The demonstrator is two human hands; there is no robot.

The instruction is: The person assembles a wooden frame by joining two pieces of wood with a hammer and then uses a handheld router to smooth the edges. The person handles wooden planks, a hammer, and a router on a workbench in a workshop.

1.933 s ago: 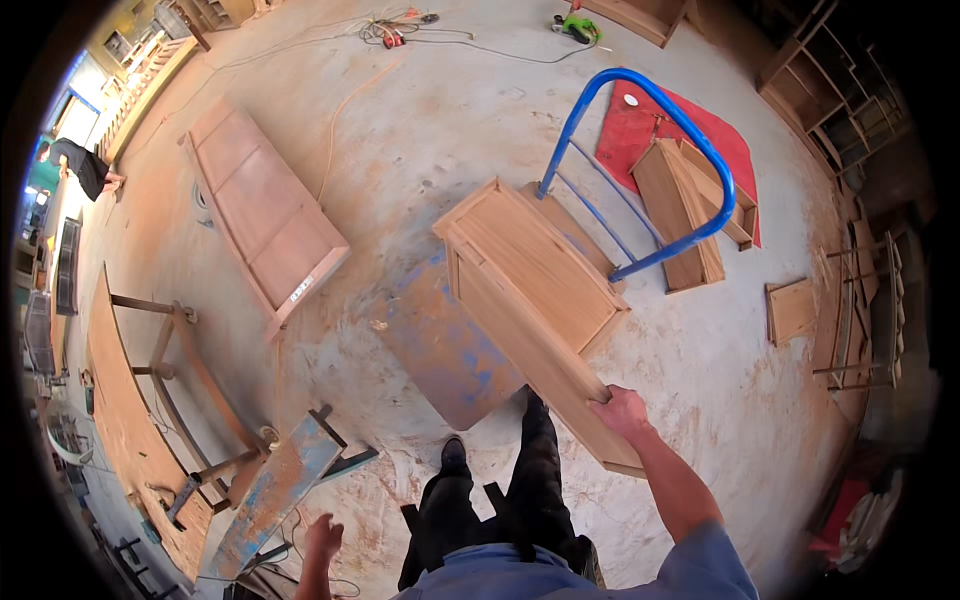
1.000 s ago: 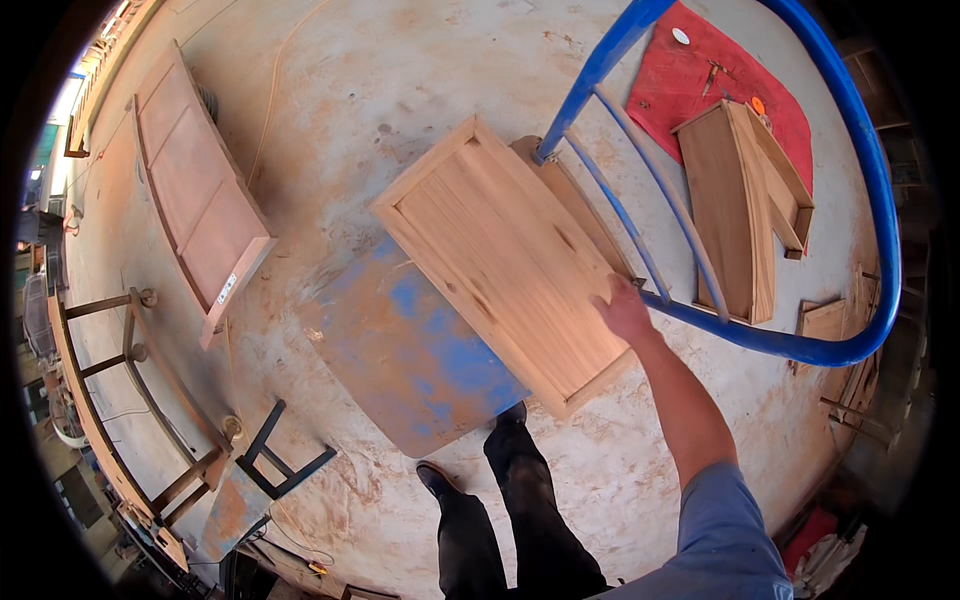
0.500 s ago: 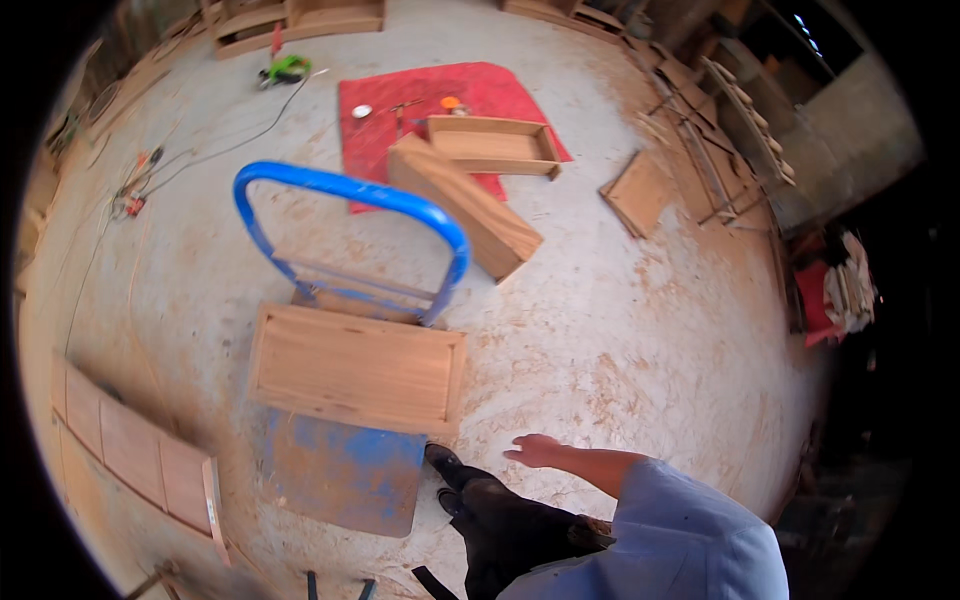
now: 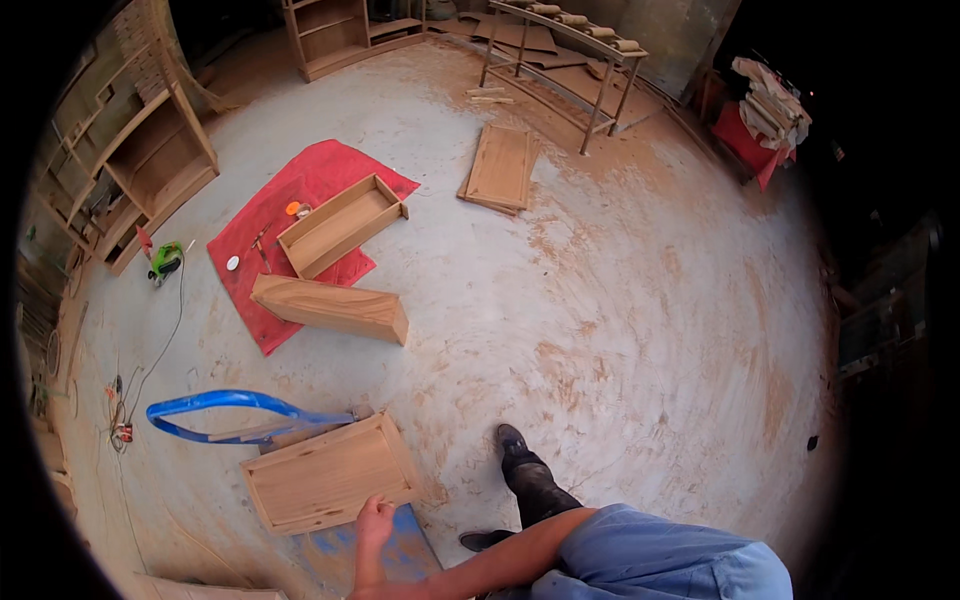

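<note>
A shallow wooden drawer-like box (image 4: 325,475) lies on a cart with a blue tubular handle (image 4: 215,400) and a worn blue deck (image 4: 405,535). What looks like my left hand (image 4: 375,518) comes up from the lower edge over the box's near rim. Its fingers look curled together; whether it touches the rim or holds something small cannot be made out. My right forearm (image 4: 480,568) reaches left from a light blue sleeve and leaves the picture at the bottom, so that hand is out of sight.
On a red cloth (image 4: 235,220) lie an open wooden drawer (image 4: 340,228), a hammer (image 4: 262,240) and small containers. A wooden box (image 4: 335,308) rests partly on it. Flat panels (image 4: 500,165), a metal rack (image 4: 565,85), a green power tool (image 4: 165,260) and cables stand farther off.
My view has swung right, so the cart and cloth sit lower and farther left. My right arm has moved left toward the cart, and another hand has come in over the box.
</note>
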